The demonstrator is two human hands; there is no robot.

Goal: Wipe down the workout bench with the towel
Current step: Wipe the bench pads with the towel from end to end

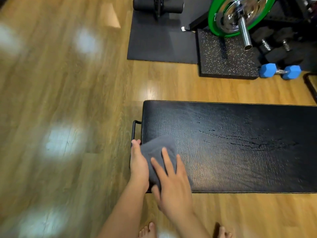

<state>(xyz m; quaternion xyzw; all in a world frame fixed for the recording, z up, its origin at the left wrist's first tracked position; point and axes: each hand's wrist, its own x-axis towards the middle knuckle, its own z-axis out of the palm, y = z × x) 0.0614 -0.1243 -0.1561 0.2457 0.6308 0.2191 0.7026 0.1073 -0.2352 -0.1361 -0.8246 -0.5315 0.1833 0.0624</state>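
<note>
Right hand [173, 182] lies flat, fingers spread straight, pressing the grey towel [159, 152] onto the bench [240, 145] at its near-left corner, while the left hand [138, 162] pinches the towel's left edge.

Grey towel [158, 152], black bench [240, 143], green plate [212, 18]

I see a bench [240, 143] pad of black, cracked, faintly glossy leatherette. The towel [157, 152] is matt grey cloth; the floor [68, 100] is glossy wood-grain plank.
</note>
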